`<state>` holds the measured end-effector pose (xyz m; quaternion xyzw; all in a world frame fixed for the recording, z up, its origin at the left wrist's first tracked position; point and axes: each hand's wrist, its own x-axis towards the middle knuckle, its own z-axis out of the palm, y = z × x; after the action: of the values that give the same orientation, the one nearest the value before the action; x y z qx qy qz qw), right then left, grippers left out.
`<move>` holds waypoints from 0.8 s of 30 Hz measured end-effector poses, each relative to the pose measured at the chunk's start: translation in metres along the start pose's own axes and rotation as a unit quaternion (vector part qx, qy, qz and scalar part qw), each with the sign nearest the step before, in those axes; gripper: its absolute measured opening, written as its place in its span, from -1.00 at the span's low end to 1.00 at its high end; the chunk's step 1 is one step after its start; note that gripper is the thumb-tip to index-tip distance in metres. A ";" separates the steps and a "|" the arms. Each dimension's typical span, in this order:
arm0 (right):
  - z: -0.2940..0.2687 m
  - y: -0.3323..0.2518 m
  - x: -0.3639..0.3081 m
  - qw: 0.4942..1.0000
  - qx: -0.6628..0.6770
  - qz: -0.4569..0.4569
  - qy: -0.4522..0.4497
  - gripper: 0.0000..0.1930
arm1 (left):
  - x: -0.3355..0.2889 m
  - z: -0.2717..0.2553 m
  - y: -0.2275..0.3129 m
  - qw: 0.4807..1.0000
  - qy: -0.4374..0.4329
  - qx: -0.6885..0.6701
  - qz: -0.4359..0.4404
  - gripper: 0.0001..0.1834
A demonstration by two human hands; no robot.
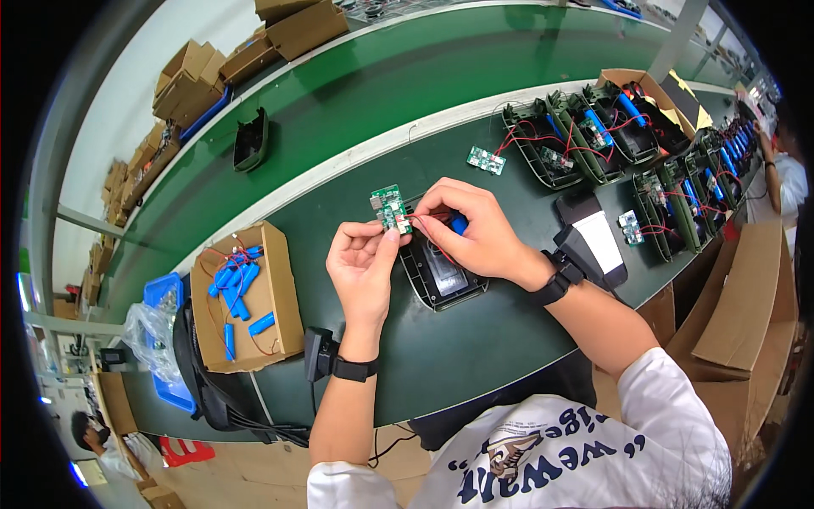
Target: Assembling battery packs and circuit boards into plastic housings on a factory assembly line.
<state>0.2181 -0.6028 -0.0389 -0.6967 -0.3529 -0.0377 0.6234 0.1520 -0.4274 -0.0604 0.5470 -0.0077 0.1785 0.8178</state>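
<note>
Head view, from where I'm standing: left hand (pixel 360 263) has a green circuit board (pixel 388 206) pinched between thumb and fingers, board tilted up, held above the bench (pixel 509 339). Right hand (pixel 475 229) is closed, thumb and forefinger pinching red wires (pixel 437 235) right at the board's lower right edge. Can't tell if those fingertips also touch the connector. A blue cell (pixel 459 224) shows just under the right palm, partly hidden.

Dark open housing (pixel 445 284) sits on the bench directly below both hands, inside face up; its upper part is covered by the hands. Both wrists wear black straps (pixel 354 369) with boxy black modules.

Left of the left hand: cardboard box (pixel 287 293), open, loose blue cells (pixel 242 284) with red leads in it. Past that, a blue tray (pixel 175 397) with a clear plastic bag (pixel 151 335) on it.

Right side: dark-and-white flat object (pixel 593 233) near the right wrist. Beyond it, two rows of green housings (pixel 543 157), wired, several with blue cells. One loose board (pixel 486 160) lies beside the far row, another board (pixel 630 227) beside the near row, both on red wires.

One more green shell (pixel 250 142) is up on the green panel, upper left. Co-worker (pixel 787 182) at far right.
</note>
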 end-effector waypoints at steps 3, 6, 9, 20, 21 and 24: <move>-0.001 0.003 0.001 1.000 -0.010 0.004 -0.008 -0.92 | 0.000 0.003 0.000 1.000 0.001 0.010 0.002 -0.79; 0.002 0.003 -0.002 1.000 0.014 0.025 0.012 -0.94 | -0.003 0.013 0.005 0.999 0.015 0.033 0.009 -0.78; 0.000 0.002 0.001 1.000 -0.021 0.014 0.007 -0.94 | -0.003 0.014 0.005 0.998 0.015 0.052 0.024 -0.76; 0.005 0.003 -0.002 0.999 -0.018 0.024 0.032 -0.93 | -0.008 0.014 -0.005 0.987 0.037 0.135 0.083 -0.78; 0.006 0.003 -0.004 0.999 -0.026 0.021 0.033 -0.93 | -0.008 0.012 -0.005 0.986 0.039 0.141 0.083 -0.80; -0.005 0.004 0.003 0.999 -0.030 0.016 -0.029 -0.89 | -0.002 0.010 0.001 0.994 0.031 0.098 0.038 -0.82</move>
<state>0.2248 -0.6056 -0.0397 -0.7215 -0.3587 -0.0180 0.5920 0.1511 -0.4369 -0.0554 0.6182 0.0143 0.2267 0.7525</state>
